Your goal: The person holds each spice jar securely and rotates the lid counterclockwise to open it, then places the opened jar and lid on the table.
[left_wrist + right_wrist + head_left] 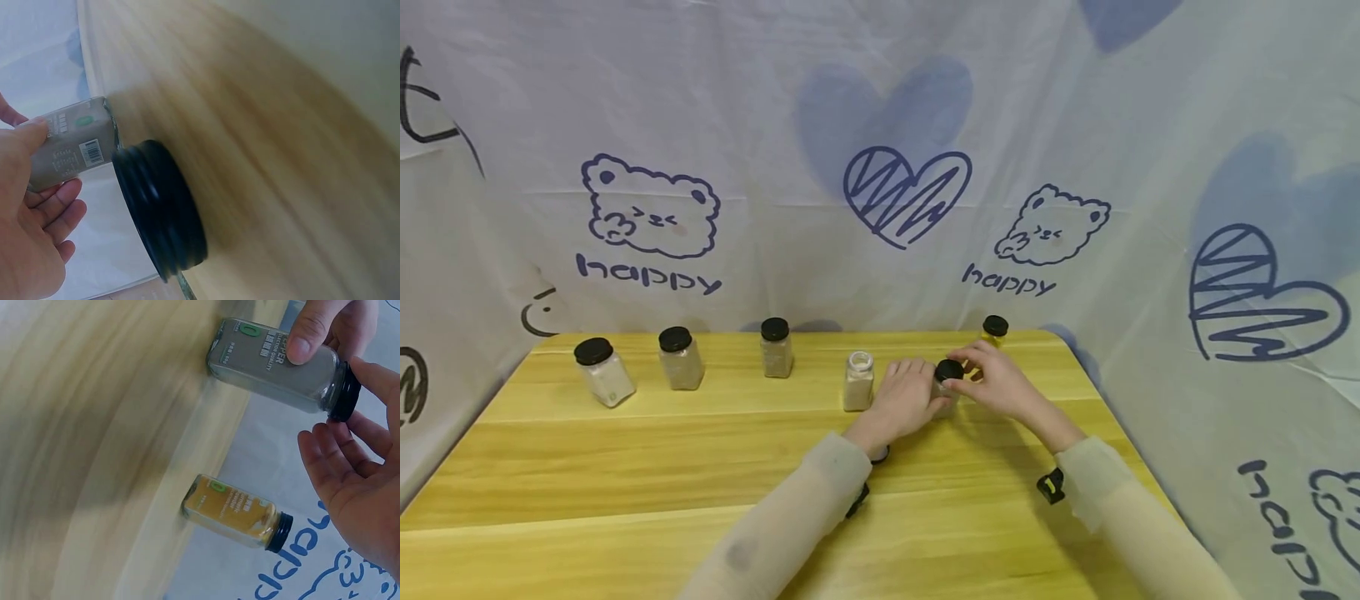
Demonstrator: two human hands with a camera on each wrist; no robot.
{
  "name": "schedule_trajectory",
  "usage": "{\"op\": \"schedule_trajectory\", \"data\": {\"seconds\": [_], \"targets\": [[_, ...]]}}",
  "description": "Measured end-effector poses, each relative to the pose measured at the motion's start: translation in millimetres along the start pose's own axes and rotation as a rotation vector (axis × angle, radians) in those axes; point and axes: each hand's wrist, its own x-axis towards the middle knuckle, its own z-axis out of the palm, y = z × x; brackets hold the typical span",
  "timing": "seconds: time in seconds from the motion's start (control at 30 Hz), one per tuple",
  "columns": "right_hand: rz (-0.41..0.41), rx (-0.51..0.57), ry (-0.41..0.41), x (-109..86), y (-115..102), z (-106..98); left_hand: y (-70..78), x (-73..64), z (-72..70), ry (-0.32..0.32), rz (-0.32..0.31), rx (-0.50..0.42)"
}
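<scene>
My left hand (904, 398) grips a square glass jar of grey pepper powder (269, 365), its thumb lying along the label in the right wrist view. The jar stands upright on the table and wears a black screw lid (345, 394). Thumb and index finger of my right hand (996, 382) pinch that lid from the side, while the other fingers spread loosely below it. Left of my left hand stands an uncapped jar of pale powder (858, 387). A loose black lid (161, 212) lies on the table under my left wrist.
A yellow-powder jar (231, 514) with a black lid stands near the back right edge. Farther left are three capped jars, one at the far left (606, 375), another beside it (681, 362) and a third (777, 350). A printed curtain (760, 225) hangs behind the wooden table (625, 475).
</scene>
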Motion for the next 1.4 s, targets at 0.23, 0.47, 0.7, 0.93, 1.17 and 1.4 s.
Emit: {"op": "schedule_trajectory", "data": {"seconds": [0.23, 0.47, 0.7, 0.93, 1.17, 1.4], "targets": [[-0.029, 0.009, -0.02, 2.0, 2, -3, 0.6, -0.5, -0.2, 0.008, 0.001, 0.002], [-0.06, 0.059, -0.063, 2.8, 6, -4, -0.8, -0.8, 0.6, 0.011, 0.01, 0.003], [-0.072, 0.072, -0.114, 2.1, 7, -11, -1.2, 0.4, 0.9, 0.007, 0.01, 0.026], [0.039, 0.093, -0.037, 1.4, 4, -6, -0.4, -0.8, 0.6, 0.0, 0.007, 0.013], [0.033, 0.023, 0.04, 4.5, -3, 1, -0.6, -1.9, 1.2, 0.016, 0.014, 0.011], [0.017, 0.012, 0.032, 4.1, -5, 2, 0.1, -2.1, 1.1, 0.022, 0.012, 0.016]]}}
